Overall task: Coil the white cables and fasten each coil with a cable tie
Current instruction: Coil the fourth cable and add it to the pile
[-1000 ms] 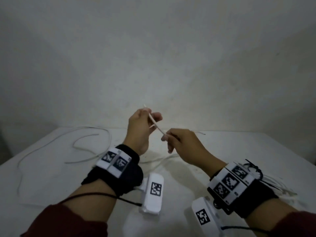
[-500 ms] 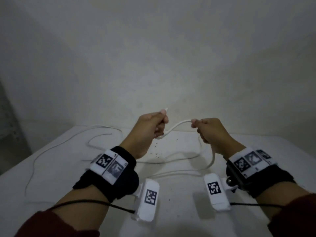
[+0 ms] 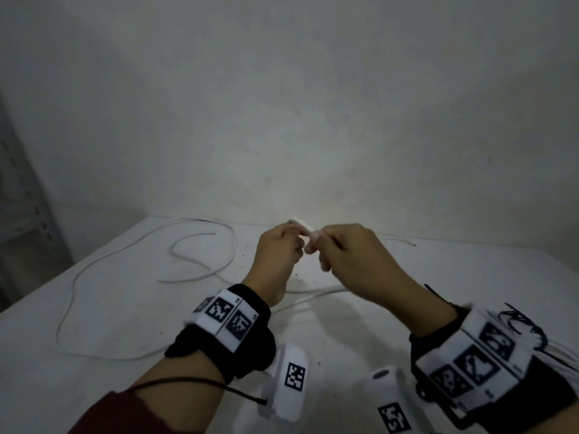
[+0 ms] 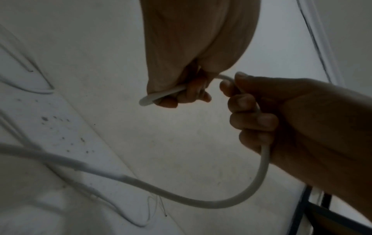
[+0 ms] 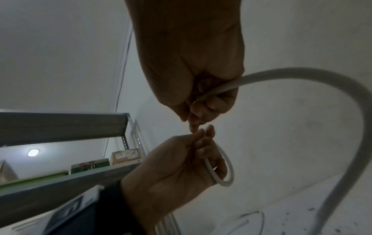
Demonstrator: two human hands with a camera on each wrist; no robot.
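Note:
Both hands are raised above the white table (image 3: 125, 308), close together, working one white cable (image 3: 302, 228). My left hand (image 3: 294, 242) pinches a small loop of that cable (image 4: 159, 97) between thumb and curled fingers; the right wrist view shows the loop (image 5: 226, 168) at my left hand (image 5: 201, 143). My right hand (image 3: 322, 245) grips the same cable in a fist just beside it. From my right hand (image 4: 251, 111) the cable (image 4: 259, 179) hangs in a wide bend down to the table. No cable tie is in either hand.
A second, thin white cable (image 3: 200, 239) lies in loose curves over the table's left and back part. A white bundle with a black tie (image 3: 529, 324) shows behind my right wrist. A metal shelf (image 5: 60, 125) with boxes stands at the left.
Half a second ago my hands were apart with a span of cable between them. They have come together, and the left hand now holds a small loop.

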